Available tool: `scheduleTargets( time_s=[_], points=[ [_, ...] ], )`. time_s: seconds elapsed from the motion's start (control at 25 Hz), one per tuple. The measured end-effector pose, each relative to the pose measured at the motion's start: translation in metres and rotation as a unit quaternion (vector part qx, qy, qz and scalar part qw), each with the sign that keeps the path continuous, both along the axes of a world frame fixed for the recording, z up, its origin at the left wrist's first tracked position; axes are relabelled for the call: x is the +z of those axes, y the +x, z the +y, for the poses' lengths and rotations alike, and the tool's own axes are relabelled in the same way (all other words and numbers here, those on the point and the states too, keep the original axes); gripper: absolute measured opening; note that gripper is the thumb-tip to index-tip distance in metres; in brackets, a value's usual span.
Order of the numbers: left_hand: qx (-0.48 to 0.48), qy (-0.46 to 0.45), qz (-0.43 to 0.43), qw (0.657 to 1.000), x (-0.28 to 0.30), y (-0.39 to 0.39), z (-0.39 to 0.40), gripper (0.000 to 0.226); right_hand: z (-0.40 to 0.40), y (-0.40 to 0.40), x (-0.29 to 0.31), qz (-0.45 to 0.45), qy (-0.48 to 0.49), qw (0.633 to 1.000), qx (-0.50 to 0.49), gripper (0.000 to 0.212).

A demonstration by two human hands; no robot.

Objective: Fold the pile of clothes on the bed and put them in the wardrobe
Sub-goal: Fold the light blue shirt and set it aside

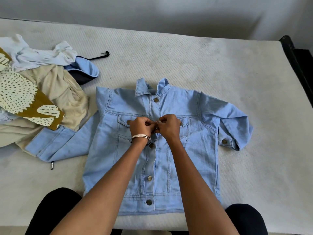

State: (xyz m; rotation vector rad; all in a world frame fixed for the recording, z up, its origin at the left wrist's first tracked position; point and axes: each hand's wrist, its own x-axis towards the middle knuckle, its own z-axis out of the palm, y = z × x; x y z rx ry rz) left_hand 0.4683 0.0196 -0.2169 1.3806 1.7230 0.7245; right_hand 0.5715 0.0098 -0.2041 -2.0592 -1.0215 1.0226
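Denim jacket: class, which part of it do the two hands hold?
Both the left hand and right hand pinch the denim jacket at its front button placket, chest height.

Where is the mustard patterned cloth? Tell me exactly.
In the head view, the mustard patterned cloth lies at the bed's left edge, atop the beige garment, left of the denim jacket.

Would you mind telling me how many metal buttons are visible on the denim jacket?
6 on the denim jacket: collar, left chest pocket, below the left hand, lower placket, hem, right cuff. The hands may hide others.
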Motion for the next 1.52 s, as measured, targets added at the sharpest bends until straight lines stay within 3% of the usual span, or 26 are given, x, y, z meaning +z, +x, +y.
scheduleTargets(
  time_s=[0.16,0.32,0.44,0.52,0.64,0.72,0.76,0.84,0.92,1.0,1.04,1.12,1.2,1.32,1.48,1.52],
  points=[
    [0.013,-0.022,-0.012,1.0,0.001,-0.004,0.003,0.006,-0.006,-0.006,-0.005,-0.068,0.01,0.997,0.028,0.021],
    [0.061,-0.182,-0.109,0.975,0.018,-0.006,0.013,0.007,-0.012,0.001,-0.009,-0.048,0.034,0.995,0.083,0.016],
    [0.039,-0.244,-0.204,0.947,0.024,-0.01,0.019,0.012,-0.016,0.009,-0.014,0.105,0.004,0.994,0.027,0.016],
    [0.023,-0.244,-0.196,0.949,0.024,-0.017,0.021,0.008,-0.019,0.018,-0.014,0.161,-0.063,0.985,0.008,0.011],
    [0.026,-0.069,-0.025,0.997,0.021,-0.036,0.046,0.009,-0.004,0.041,-0.011,-0.039,-0.046,0.998,-0.011,0.021],
    [0.012,0.088,0.124,0.988,0.02,-0.05,0.08,0.018,0.022,0.062,0.0,-0.137,0.063,0.987,-0.062,0.012],
    [-0.025,0.127,0.176,0.976,0.019,-0.056,0.1,0.027,0.039,0.071,0.006,-0.171,0.098,0.979,-0.052,0.02],
    [-0.145,0.107,0.255,0.95,0.016,-0.064,0.134,0.054,0.075,0.084,0.013,-0.22,0.091,0.969,0.065,0.05],
    [-0.259,0.013,0.355,0.898,0.006,-0.072,0.153,0.08,0.097,0.088,0.01,-0.248,-0.002,0.947,0.205,0.088],
    [-0.312,-0.05,0.43,0.846,-0.001,-0.078,0.153,0.096,0.097,0.089,0.005,-0.279,-0.111,0.915,0.27,0.113],
    [-0.313,-0.058,0.45,0.834,-0.004,-0.079,0.151,0.098,0.093,0.091,0.001,-0.298,-0.138,0.905,0.269,0.112],
    [-0.297,-0.054,0.446,0.842,-0.007,-0.077,0.144,0.088,0.084,0.093,-0.002,-0.315,-0.15,0.909,0.227,0.088],
    [-0.277,-0.075,0.359,0.888,-0.003,-0.076,0.139,0.067,0.073,0.094,0.007,-0.347,-0.136,0.904,0.208,0.056],
    [-0.197,-0.08,0.193,0.958,0.036,-0.079,0.134,0.056,0.064,0.1,0.041,-0.382,-0.093,0.897,0.203,0.035],
    [-0.087,0.137,0.276,0.947,0.137,-0.069,0.139,0.037,0.072,0.102,0.142,-0.4,0.083,0.908,0.098,0.009],
    [-0.034,0.195,0.262,0.945,0.172,-0.063,0.138,0.033,0.074,0.101,0.175,-0.4,0.15,0.903,0.046,0.014]
  ],
)
